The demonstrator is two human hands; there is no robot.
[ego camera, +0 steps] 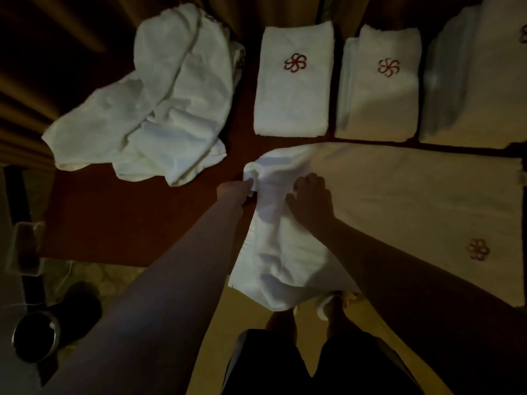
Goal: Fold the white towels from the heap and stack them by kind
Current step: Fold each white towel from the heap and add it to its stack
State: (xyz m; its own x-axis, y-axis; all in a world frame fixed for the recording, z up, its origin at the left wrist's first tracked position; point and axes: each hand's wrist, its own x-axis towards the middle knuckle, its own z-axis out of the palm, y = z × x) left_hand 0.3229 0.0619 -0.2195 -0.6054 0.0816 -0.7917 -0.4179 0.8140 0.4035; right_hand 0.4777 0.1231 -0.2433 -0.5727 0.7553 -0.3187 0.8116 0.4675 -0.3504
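Taking the spread towel as the landmark: a bare stretch of red surface is left open to its left, bounded beyond by the rumpled heap. Behind it, only a narrow strip is left before three folded stacks, with thin gaps between them. On the floor far left, passage is blocked by a dark pot and a clear container.

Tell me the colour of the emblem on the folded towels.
Dark red, a pinwheel flower emblem, clearest in the head view.
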